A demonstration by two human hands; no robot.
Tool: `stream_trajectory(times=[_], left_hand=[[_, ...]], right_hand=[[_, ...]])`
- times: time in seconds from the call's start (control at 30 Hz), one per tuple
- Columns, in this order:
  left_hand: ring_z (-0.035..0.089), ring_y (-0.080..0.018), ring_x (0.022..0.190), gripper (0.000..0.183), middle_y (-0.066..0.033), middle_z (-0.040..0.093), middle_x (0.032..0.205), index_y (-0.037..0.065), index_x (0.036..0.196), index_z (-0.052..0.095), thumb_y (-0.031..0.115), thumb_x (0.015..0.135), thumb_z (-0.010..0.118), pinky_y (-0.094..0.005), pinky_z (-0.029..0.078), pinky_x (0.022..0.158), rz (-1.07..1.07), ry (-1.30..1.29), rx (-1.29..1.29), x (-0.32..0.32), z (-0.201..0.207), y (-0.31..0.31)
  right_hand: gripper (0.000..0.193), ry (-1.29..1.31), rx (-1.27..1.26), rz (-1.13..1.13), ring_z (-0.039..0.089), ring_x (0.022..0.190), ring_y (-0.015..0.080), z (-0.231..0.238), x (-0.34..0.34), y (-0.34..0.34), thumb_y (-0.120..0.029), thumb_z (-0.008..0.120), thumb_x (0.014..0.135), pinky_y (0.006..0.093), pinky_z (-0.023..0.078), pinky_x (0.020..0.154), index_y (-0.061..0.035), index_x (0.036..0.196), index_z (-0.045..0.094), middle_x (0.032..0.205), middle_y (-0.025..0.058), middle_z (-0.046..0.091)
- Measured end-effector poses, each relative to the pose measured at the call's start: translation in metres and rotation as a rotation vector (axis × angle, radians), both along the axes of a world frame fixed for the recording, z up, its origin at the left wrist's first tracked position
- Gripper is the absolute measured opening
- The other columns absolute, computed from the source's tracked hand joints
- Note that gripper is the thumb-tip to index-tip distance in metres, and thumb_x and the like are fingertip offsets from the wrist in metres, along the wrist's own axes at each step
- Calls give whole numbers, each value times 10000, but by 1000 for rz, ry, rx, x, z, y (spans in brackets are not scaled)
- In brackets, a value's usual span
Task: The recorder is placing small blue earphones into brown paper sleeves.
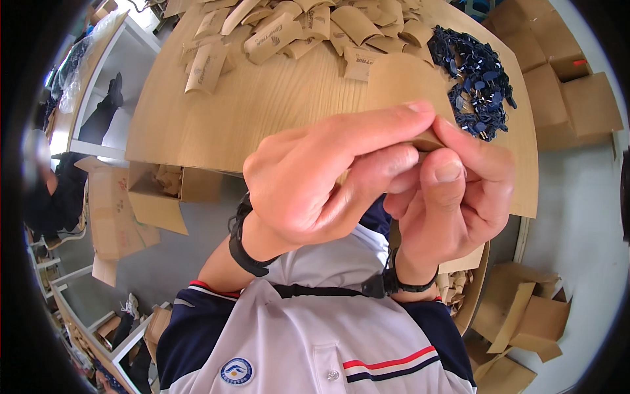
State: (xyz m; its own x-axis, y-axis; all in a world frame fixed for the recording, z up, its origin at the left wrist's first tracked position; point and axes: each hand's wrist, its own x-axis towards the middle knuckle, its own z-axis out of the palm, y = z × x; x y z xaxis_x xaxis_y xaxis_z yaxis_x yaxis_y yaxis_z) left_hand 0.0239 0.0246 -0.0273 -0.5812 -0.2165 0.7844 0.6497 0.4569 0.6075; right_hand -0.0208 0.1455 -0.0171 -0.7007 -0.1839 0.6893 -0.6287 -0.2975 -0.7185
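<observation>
A brown kraft-paper pillow box (405,80) is held over the table, its near end pinched between my two hands. My left hand (328,171) has its index finger stretched along the box's end edge, with the other fingers curled under. On the opposite side, my right hand (459,177) presses thumb and index finger against the same end. A folded flap of the box (426,140) shows between the fingertips. My fingers hide the rest of that end, and whether anything is inside cannot be seen.
A heap of similar kraft pillow boxes (282,36) covers the table's far side. Dark blue cables with plugs (476,82) lie at the right. Open cartons stand left (157,213), right (525,308) and far right (564,85). At the left edge another person (56,190) is partly visible.
</observation>
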Motion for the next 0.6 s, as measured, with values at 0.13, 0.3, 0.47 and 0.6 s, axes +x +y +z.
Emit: stream_trajectory(times=[0.13, 0.3, 0.47, 0.6], left_hand=[[624, -97, 736, 227, -143, 705, 902, -99, 1143, 608, 24, 976, 515, -215, 507, 672, 8, -80, 74, 4, 1, 6], [631, -133, 643, 230, -128, 700, 819, -44, 1102, 661, -33, 887, 581, -230, 496, 580, 141, 44, -16, 2, -3, -1], [654, -165, 660, 179, -190, 700, 859, -56, 1018, 687, 18, 945, 542, -252, 510, 615, 22, 50, -355, 11, -15, -11], [613, -173, 566, 285, -100, 674, 812, 17, 1103, 687, -9, 820, 671, -260, 476, 494, -97, 112, -411, 13, -12, -30]], right_hand=[[170, -143, -32, 70, 446, 423, 58, 4, 0, 1, -94, 544, 975, 192, 305, 374, 62, 1033, 578, 697, 129, 641], [320, -197, -2, 341, 628, 712, 109, 3, -12, 16, -121, 598, 947, 232, 494, 590, 72, 1199, 564, 923, 133, 687], [449, -788, -120, 303, 629, 846, 236, 12, -2, 4, -321, 398, 1027, 330, 480, 852, 70, 1156, 575, 962, 147, 664], [406, -856, -18, 694, 625, 765, 188, 6, -10, 9, -300, 475, 994, 293, 509, 686, 61, 1154, 572, 980, 140, 671]])
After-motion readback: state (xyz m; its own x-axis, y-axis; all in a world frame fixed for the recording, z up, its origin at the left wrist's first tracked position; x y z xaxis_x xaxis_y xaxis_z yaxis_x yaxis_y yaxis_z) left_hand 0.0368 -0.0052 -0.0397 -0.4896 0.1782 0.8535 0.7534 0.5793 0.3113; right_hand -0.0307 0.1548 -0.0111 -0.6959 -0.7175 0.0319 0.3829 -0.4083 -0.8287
